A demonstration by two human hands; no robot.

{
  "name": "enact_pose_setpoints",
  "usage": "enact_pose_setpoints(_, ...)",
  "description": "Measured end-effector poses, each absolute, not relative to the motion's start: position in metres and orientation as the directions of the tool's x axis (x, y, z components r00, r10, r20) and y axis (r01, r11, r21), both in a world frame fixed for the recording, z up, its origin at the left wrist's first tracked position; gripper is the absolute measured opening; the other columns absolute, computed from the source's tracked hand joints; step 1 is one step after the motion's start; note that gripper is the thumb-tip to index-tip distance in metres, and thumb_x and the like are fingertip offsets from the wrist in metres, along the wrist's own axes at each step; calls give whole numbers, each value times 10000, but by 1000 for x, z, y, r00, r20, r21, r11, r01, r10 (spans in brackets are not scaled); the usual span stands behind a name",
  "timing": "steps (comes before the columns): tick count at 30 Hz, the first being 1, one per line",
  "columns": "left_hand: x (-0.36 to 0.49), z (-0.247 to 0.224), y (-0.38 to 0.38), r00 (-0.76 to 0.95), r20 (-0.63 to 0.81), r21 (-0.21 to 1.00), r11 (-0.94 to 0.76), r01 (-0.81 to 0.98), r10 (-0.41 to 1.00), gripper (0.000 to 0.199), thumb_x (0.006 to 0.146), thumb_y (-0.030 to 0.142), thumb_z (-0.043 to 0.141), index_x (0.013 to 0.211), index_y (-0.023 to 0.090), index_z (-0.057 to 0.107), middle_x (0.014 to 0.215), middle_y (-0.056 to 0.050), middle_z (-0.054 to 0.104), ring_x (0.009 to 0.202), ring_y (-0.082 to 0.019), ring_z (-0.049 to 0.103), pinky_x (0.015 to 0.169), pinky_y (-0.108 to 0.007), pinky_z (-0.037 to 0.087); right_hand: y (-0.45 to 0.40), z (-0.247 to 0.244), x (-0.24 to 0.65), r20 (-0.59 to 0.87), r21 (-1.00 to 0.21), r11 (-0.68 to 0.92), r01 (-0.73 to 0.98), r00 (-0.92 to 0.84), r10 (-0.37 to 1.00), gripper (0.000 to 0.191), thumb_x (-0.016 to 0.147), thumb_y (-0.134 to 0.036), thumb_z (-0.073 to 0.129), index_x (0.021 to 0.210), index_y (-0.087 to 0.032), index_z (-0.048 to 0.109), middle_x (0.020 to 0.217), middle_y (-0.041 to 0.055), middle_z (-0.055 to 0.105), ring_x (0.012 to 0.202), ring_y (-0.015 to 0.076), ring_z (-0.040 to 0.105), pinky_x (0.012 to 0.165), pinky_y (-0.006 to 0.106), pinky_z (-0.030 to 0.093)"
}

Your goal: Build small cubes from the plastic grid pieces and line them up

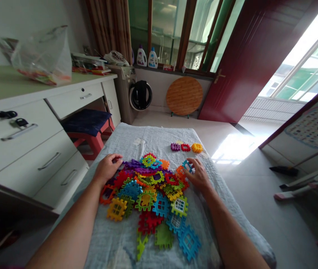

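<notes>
A heap of colourful plastic interlocking blocks (144, 200) with notched edges is spread over a cloth-covered table. At the heap's left edge rests my left hand (107, 169), its fingers bent loosely, thumb a little apart, with nothing visible in them. On the right side of the heap, my right hand (199, 175) has thumb and fingers closed round a blue block (187, 165). Under that block lies an orange block (180, 173). Farther back stand a purple block stack (175, 147), a red one (185, 147) and a yellow one (197, 148) in a row.
A light grey cloth (153, 134) covers the table. Left of it are a red stool (93, 140) with a dark seat and a white drawer desk (32, 134) bearing a plastic bag (45, 56). Beyond are a washing machine (127, 89), a round wooden board (185, 95) and a red door (243, 56).
</notes>
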State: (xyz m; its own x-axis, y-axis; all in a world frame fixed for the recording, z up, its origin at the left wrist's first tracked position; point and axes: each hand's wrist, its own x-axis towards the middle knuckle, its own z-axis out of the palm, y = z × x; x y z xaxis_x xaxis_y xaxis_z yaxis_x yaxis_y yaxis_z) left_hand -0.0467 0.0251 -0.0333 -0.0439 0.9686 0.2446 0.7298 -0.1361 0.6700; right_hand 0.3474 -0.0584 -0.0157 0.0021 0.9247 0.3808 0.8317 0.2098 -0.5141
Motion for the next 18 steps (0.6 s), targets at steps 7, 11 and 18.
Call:
enact_pose_setpoints(7, -44, -29, 23, -52, 238, 658, -122, 743, 970, 337, 699, 413, 539, 915, 194, 676, 919, -66, 699, 859, -226, 641, 835, -315, 482, -52, -26, 350, 269, -416, 82, 906, 37, 962, 486, 774, -497, 608, 1174, -222, 574, 1098, 84, 561, 1025, 262, 501, 931, 450, 390)
enact_pose_setpoints(11, -46, -31, 24, -62, 218, 687, -108, 718, 974, 349, 698, 417, 553, 935, 194, 680, 881, -52, 703, 834, -215, 645, 801, -296, 486, -53, -16, 361, 175, -562, 66, 824, 40, 984, 528, 785, -497, 592, 1216, -200, 523, 1132, 94, 554, 1020, 237, 536, 913, 420, 423)
enact_pose_setpoints(18, -49, -33, 20, -147, 237, 770, -94, 631, 960, 369, 698, 427, 586, 960, 187, 686, 810, -25, 685, 754, -185, 628, 697, -256, 475, -134, 37, 350, 206, -509, 299, 808, -223, 953, 351, 764, -419, 663, 1010, -195, 552, 997, 65, 560, 905, 196, 545, 801, 345, 451)
